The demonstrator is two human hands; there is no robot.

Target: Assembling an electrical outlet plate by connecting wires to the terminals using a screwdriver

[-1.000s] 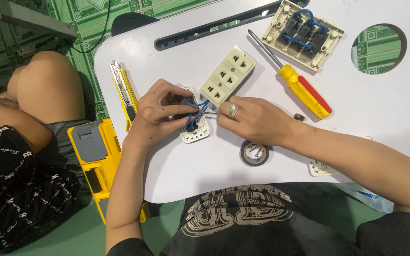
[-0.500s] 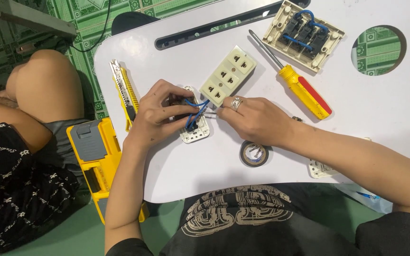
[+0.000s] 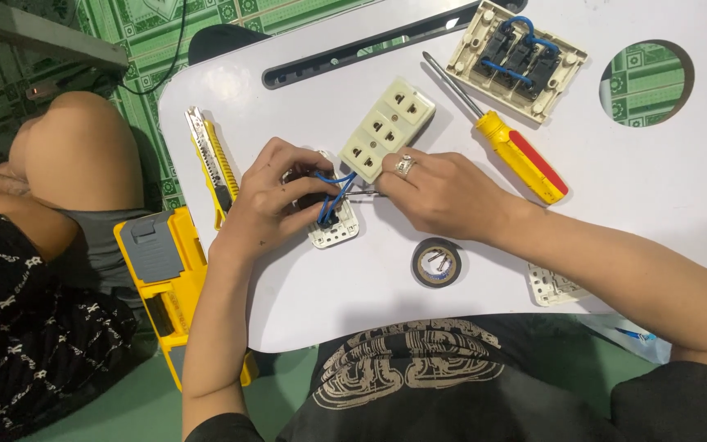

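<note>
since a moment ago our hands have barely shifted: our left hand [image 3: 276, 196] still pinches the blue wires [image 3: 330, 192] on the small white socket module [image 3: 333, 229] at mid-table, our right hand [image 3: 443, 192] stays pinched closed on a thin tool beside it, so we judge the wiring continues.

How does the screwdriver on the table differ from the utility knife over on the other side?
The screwdriver has a thick yellow-and-red handle and a long bare metal shaft; the utility knife is flat and slim, yellow with a metal rail. The screwdriver lies beyond the right hand, the utility knife beside the left hand. Both lie untouched on the white table.
</note>
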